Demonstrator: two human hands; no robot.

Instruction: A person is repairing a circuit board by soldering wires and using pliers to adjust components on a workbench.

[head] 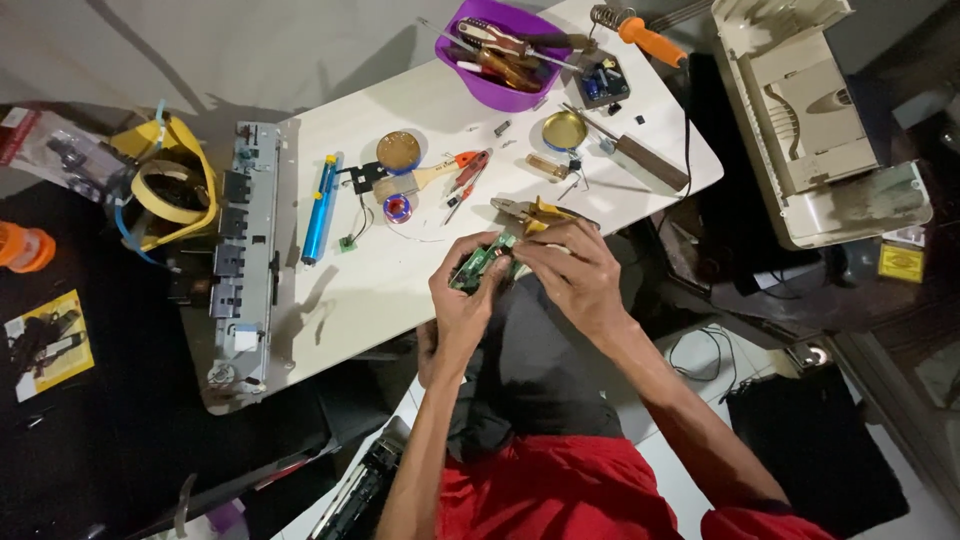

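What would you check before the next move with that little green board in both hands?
1. Small green circuit board held in left hand: ok.
2. Right hand also on the board: ok.
3. Board held over the edge of the white table: ok.
4. Yellow-handled pliers lying close behind the hands: ok.
5. Soldering iron parked at the far edge, away from the hands: ok.
6. Firmness of each grip: cannot tell.

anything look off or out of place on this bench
Two things stand out. The long metal printer assembly lies along the white table's left edge, its end overhanging the corner. The beige printer housing sits opened and tilted off to the right. Both hands hold a small green circuit board, which looks intact.
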